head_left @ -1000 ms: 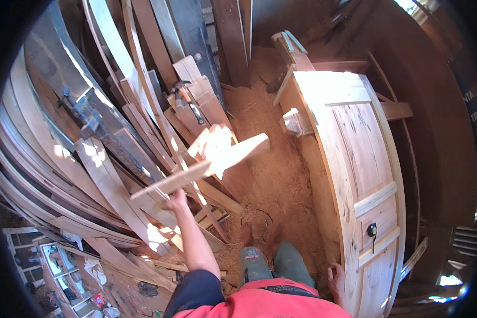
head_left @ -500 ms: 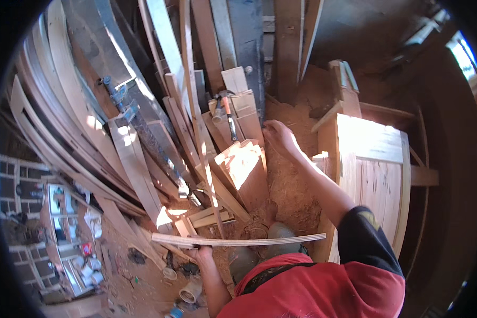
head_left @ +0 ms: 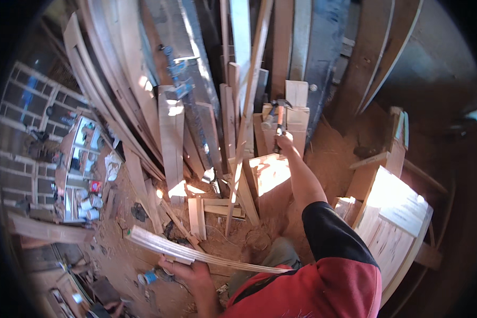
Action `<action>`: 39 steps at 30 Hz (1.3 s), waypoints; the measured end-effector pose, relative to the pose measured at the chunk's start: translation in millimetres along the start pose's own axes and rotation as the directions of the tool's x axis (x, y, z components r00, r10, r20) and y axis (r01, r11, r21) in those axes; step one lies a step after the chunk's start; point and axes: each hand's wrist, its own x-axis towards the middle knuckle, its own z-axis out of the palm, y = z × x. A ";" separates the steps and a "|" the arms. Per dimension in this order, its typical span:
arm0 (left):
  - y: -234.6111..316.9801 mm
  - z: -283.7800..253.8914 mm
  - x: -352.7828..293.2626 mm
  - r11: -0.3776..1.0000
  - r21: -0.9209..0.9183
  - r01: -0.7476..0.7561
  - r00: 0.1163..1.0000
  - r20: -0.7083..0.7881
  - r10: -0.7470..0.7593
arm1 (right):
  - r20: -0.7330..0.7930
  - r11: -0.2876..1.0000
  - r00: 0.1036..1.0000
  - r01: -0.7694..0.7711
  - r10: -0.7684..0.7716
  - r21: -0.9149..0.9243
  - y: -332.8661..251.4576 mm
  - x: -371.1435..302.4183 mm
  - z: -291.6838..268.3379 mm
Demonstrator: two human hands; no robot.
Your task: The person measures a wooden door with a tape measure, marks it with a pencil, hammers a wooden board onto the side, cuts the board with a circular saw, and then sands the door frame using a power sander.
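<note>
My left hand (head_left: 188, 271) is closed under a long, thin grooved strip of wood (head_left: 188, 253), which crosses in front of my body and bends slightly. A small wooden piece seems to sit between the strip and my fingers. My right arm reaches forward, and my right hand (head_left: 284, 142) closes around the lower handle of a claw hammer (head_left: 281, 117). The hammer has an orange and black handle, and its head lies on a stack of short boards (head_left: 298, 95). Beside the head sits a small cylindrical item (head_left: 268, 123), too unclear to name.
Tall planks (head_left: 282, 42) and curved boards (head_left: 111, 95) lean across the back and left. A blue bar clamp (head_left: 181, 85) hangs among them. At right stands a paneled wooden cabinet piece (head_left: 389, 233). Sawdust covers the floor (head_left: 318, 159); cans and cups (head_left: 89, 204) cluster at left.
My right hand has moved from beside the board stack onto the hammer's handle. The strip in my left hand now slants, its left end nearer the lower left. The whole view has turned left.
</note>
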 end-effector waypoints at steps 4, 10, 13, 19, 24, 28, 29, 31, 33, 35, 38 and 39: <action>24.0 21.9 -11.6 0.966 0.102 -0.237 0.969 -0.041 0.242 | 0.227 0.939 0.973 -0.045 -0.036 0.342 -34.8 -76.4 20.2; 36.5 30.9 10.4 0.977 0.005 -0.211 0.976 0.056 0.211 | 0.236 0.956 0.956 0.105 -0.173 0.274 -93.2 -269.6 -52.4; 19.4 -1.3 37.2 0.939 0.177 -0.296 0.954 0.108 0.281 | 0.244 0.935 0.922 0.234 -0.300 0.266 -118.1 -398.9 -77.1; 12.2 -126.2 50.5 0.820 0.293 -0.492 0.784 0.559 0.270 | 0.284 0.794 0.840 0.250 -0.462 0.553 -110.6 -586.7 -45.2; 56.0 -204.1 50.5 0.806 0.304 -0.507 0.462 0.886 -0.043 | 0.117 0.816 0.912 0.286 -0.392 0.502 -61.2 -693.9 -16.3; 96.7 -229.7 49.9 0.785 0.351 -0.510 0.173 0.936 -0.306 | -0.136 0.927 0.951 0.303 -0.279 0.219 -4.8 -764.9 -8.8; 104.6 -230.1 54.6 0.762 0.349 -0.545 0.056 0.922 -0.382 | -0.183 0.921 0.941 0.320 -0.284 0.220 12.4 -779.2 -6.9; 102.8 -215.8 78.0 0.893 0.411 -0.184 -0.001 0.908 -0.419 | -0.364 0.895 0.885 0.386 -0.291 0.223 55.3 -799.7 -4.8; 126.1 -160.1 54.5 0.873 0.488 0.027 0.137 0.863 -0.486 | -0.465 0.894 0.851 0.383 -0.245 0.231 70.0 -838.6 -8.6; 140.4 -101.6 3.8 0.850 0.487 0.199 0.062 0.860 -0.507 | -0.652 0.858 0.748 0.411 -0.124 0.308 95.4 -869.7 -11.6; 100.8 -79.2 -43.1 0.748 0.638 0.186 -0.036 0.765 -0.643 | -0.761 0.853 0.645 0.433 -0.068 0.291 135.7 -903.2 -8.4; 84.3 -94.9 -58.9 0.710 0.691 0.131 0.071 0.708 -0.702 | -0.812 0.840 0.581 0.464 -0.048 0.282 148.7 -918.3 -8.3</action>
